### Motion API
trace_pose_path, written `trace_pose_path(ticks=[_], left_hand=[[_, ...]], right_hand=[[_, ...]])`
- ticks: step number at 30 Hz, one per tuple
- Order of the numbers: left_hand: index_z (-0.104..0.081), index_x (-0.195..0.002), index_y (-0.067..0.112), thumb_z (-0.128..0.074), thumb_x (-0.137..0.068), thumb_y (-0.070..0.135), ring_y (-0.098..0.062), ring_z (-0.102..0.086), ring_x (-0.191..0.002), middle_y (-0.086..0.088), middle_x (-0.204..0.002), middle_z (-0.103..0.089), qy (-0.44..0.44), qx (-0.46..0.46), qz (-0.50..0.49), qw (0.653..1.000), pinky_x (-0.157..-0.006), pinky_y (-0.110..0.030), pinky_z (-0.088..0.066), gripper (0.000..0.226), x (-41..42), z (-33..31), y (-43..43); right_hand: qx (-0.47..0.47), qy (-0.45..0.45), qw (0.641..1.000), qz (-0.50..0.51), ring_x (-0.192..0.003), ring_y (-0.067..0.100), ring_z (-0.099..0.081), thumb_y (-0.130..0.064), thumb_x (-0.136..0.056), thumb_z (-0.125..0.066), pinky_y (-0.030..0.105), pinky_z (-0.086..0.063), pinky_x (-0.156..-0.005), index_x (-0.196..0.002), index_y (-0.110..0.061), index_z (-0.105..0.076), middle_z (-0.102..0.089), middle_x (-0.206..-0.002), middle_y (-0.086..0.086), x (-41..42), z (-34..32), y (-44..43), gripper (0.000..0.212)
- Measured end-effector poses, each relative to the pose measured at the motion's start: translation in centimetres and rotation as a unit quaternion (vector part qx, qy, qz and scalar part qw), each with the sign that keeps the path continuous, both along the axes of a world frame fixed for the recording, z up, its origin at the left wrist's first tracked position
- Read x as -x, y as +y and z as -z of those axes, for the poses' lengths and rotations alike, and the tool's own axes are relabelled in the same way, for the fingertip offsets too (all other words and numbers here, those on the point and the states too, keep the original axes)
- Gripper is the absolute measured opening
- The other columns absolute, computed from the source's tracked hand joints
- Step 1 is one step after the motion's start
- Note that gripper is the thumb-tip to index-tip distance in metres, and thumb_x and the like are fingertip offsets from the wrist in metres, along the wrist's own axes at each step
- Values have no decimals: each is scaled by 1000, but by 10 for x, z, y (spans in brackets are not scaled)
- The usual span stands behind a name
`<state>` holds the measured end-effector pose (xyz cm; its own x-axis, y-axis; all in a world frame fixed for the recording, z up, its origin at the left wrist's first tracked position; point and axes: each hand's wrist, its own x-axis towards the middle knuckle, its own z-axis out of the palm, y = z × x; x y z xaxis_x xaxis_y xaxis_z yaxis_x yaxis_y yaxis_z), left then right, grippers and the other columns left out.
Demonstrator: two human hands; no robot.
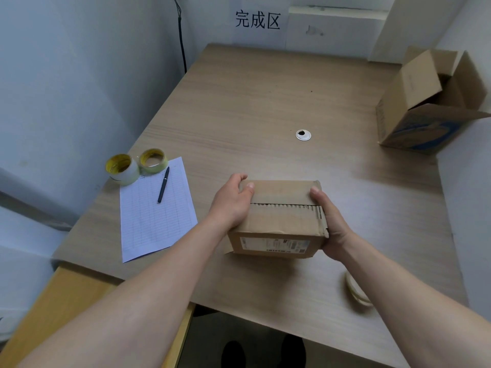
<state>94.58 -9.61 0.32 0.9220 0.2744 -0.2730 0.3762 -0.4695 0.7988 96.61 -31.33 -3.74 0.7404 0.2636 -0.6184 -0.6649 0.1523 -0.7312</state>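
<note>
Tape rolls [122, 168] sit unused off to your left. Your left hand [232, 205] has a curled grip on the small cardboard box [281, 221] mid-tabletop [265, 102], and your right hand [330, 224] clamps the other end. It's folded closed but looks untaped, so I'd say sealing's what's left.
</note>
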Motion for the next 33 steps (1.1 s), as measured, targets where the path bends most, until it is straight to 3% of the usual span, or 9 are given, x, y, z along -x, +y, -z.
trace_pose_path(ticks=[3, 12, 16, 19, 24, 26, 28, 31, 33], left_hand=[[-45, -143, 26, -45, -102, 37, -19, -42, -136, -1, -149, -45, -6, -5, -1, 1000, -110, -35, -36, 43, -11, -17, 1], [-45, -143, 24, -44, -102, 37, -23, -44, -134, -4, -148, -46, 18, -11, 1, 1000, -108, -36, -37, 42, -6, -14, 2], [-45, -139, 22, -41, -103, 36, -23, -48, -128, -6, -139, -53, 33, -31, 10, 999, -97, -30, -36, 38, 24, 19, -3], [-46, -133, 22, -41, -103, 38, -25, -53, -116, -6, -125, -59, 21, -45, 3, 999, -94, -33, -40, 34, 33, 31, -5], [-48, -128, 23, -41, -103, 39, -23, -54, -107, -4, -119, -59, 16, -52, 5, 999, -90, -33, -41, 31, 35, 34, -4], [-50, -121, 24, -43, -102, 39, -23, -55, -104, -3, -112, -60, 7, -45, 8, 999, -87, -33, -42, 25, 37, 34, -1], [-52, -114, 26, -44, -101, 39, -22, -56, -99, 0, -104, -61, -9, -40, 4, 999, -84, -35, -43, 19, 41, 34, 2], [-53, -112, 26, -47, -100, 38, -21, -56, -96, 1, -102, -61, -32, -53, 6, 998, -81, -33, -42, 18, 48, 35, -1], [-53, -113, 26, -47, -100, 37, -20, -55, -95, 1, -104, -60, -46, -64, 10, 997, -79, -31, -39, 18, 52, 36, -3]], right_hand=[[26, 4, 1000, -7, -80, 20, -73, -69, -87, -48, 38, -51, -76, -104, -27, -71, -77, -98, 2, -10, -12, 0, 51], [96, 26, 994, -36, -92, 29, -69, -73, -82, -51, 45, -49, -86, -101, -26, -71, -76, -92, 4, -8, -20, 3, 55], [151, 33, 987, -53, -91, 27, -69, -71, -83, -54, 43, -49, -85, -104, -24, -70, -76, -93, 2, 13, 1, 1, 53], [163, 5, 985, -54, -98, 26, -69, -71, -82, -55, 46, -47, -88, -112, -30, -68, -76, -103, -2, 18, 10, -2, 53], [148, -36, 987, -49, -89, 20, -69, -58, -92, -53, 34, -48, -71, -112, -30, -63, -73, -111, 0, 23, 7, -1, 36], [135, -50, 989, -42, -95, 19, -69, -62, -86, -58, 35, -53, -73, -121, -28, -57, -69, -118, 3, 28, 8, 0, 49], [111, -42, 992, -34, -103, 23, -69, -75, -76, -54, 42, -56, -87, -127, -26, -55, -68, -122, 6, 31, 11, 0, 71], [81, 1, 997, -9, -105, 28, -70, -77, -91, -31, 47, -53, -97, -125, -21, -61, -72, -116, 10, 28, 18, -2, 72], [94, 35, 995, 6, -102, 29, -70, -80, -87, -35, 47, -54, -95, -124, -23, -62, -73, -113, 9, 22, 18, -2, 74]])
